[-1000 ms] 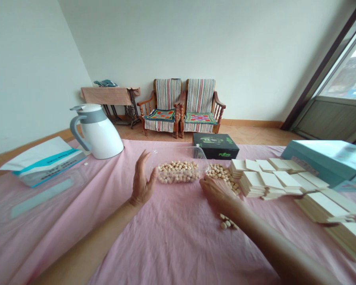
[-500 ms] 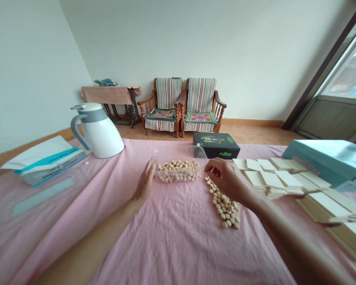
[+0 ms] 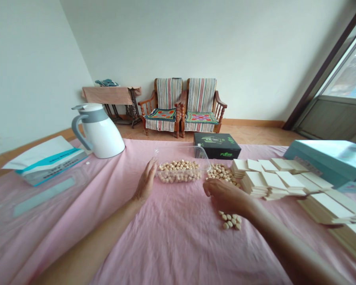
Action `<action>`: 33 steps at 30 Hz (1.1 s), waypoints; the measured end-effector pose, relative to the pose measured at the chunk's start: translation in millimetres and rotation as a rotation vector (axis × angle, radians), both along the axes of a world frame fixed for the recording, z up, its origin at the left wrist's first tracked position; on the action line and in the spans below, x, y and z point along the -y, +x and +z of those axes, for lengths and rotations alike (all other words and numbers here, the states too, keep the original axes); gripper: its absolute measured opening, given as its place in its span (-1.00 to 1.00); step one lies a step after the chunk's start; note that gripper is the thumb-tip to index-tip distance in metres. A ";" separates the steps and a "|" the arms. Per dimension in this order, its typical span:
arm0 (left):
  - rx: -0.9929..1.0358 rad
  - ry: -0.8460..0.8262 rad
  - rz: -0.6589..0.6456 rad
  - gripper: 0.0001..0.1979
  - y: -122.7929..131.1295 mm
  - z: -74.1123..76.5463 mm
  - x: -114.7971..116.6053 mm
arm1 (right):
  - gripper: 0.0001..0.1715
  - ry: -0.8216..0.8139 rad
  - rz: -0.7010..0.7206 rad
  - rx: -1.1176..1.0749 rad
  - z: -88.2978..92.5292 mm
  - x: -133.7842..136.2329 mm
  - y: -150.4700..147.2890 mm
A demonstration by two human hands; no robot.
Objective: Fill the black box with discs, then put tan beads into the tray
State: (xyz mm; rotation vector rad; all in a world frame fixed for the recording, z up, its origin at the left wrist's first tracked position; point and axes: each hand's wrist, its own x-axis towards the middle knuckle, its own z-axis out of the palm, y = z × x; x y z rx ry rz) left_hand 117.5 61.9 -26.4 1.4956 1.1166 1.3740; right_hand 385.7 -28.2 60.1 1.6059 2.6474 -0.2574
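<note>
A clear plastic box (image 3: 163,149) stands mid-table, partly filled with small round pale-wood pieces (image 3: 180,166). Against its left end rests my left hand (image 3: 144,181), fingers stretched out and close together. My right hand (image 3: 225,194) is low over the cloth, right of the box, back upward and fingers curled down. Its fingertips are turned away from view, so whatever they pinch is hidden. More loose pieces (image 3: 221,172) lie just beyond that hand, and a small cluster (image 3: 231,221) lies on its near side.
Stacks of pale rectangular wooden tiles (image 3: 273,180) and a light-blue box (image 3: 326,162) occupy the right side. Behind the plastic box sits a black box (image 3: 216,145). On the left are a white jug (image 3: 102,132), a tissue pack (image 3: 52,160) and a clear lid (image 3: 44,194).
My right hand has come down and nearer to me, from beside the box's right end to over the loose pieces. The left hand stays against the box.
</note>
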 end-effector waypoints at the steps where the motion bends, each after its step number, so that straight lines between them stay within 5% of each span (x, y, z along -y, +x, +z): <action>1: -0.003 -0.001 0.002 -0.42 0.0 0.1 -0.2 | -0.72 -0.008 0.020 -0.080 5.0 1.2 2.2; 9: -0.020 -0.009 0.006 -0.40 -0.2 0.1 -1.3 | -0.79 0.374 -0.237 -0.607 28.8 -6.6 5.1; 15: -0.026 0.003 0.021 -0.41 0.1 2.5 -0.4 | -0.79 0.115 -0.091 -0.178 12.2 -7.2 11.8; 21: -0.031 -0.003 0.016 -0.41 -1.0 1.3 -0.5 | -0.66 0.111 -0.214 0.184 -0.7 -5.6 -13.8; 33: -0.028 0.011 0.014 -0.42 -1.2 0.7 -0.7 | -0.68 0.068 -0.219 0.216 -3.8 -5.2 -17.4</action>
